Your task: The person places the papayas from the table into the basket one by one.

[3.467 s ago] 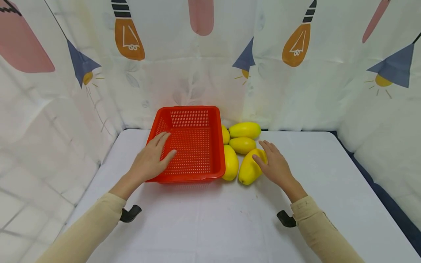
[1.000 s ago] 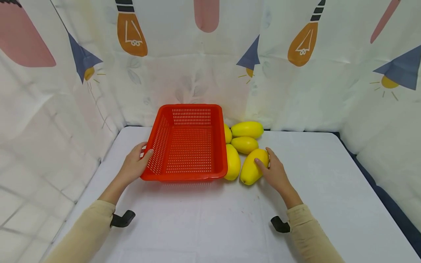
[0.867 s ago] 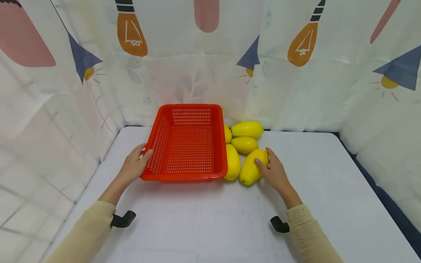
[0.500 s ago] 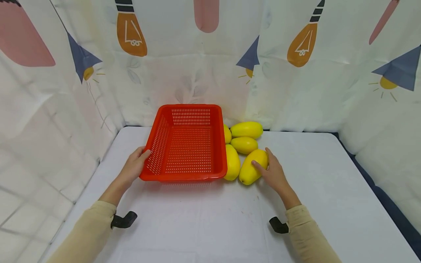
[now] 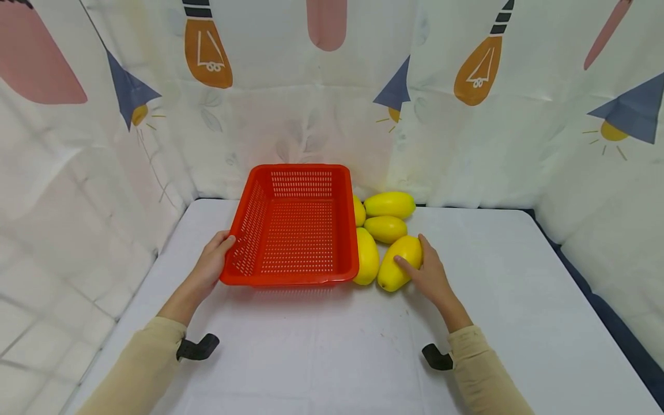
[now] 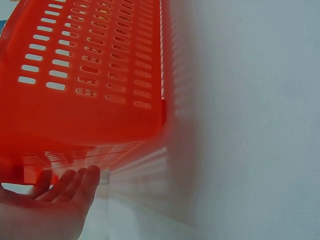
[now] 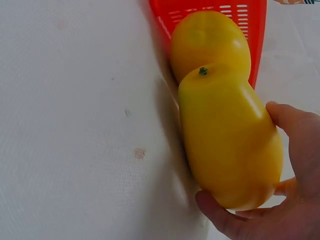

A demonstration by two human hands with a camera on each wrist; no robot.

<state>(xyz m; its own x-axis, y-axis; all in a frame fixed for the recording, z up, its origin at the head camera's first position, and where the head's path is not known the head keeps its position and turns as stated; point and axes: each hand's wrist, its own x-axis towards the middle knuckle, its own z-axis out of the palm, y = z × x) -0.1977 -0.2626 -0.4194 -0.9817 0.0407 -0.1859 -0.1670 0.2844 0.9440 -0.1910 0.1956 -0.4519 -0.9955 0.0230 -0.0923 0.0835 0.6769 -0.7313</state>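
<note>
My left hand (image 5: 210,259) holds the left rim of a red perforated plastic basket (image 5: 298,281), thumb over the edge and fingers outside. The left wrist view shows those fingers (image 6: 82,187) against the basket's outer wall (image 6: 75,120). To the right of the basket lies a big yellow fruit that looks like a papaya (image 5: 395,271). Around its right side my right hand (image 5: 432,274) curves, thumb on top. From the right wrist, thumb and fingers span the papaya's (image 7: 225,135) wide end; its small green stem mark faces the basket. It rests on the table.
Other yellow fruits lie beside the basket: a long one (image 5: 389,204) at the back, a smaller one (image 5: 386,229), one (image 5: 367,259) against the basket, and one (image 5: 358,212) partly hidden by it. A white cloth covers the table (image 5: 332,357); a printed curtain (image 5: 321,127) stands behind.
My left hand has gone from above the basket to its left rim, and its grip has settled. My right hand has come down onto the papaya, its thumb sliding slightly.
</note>
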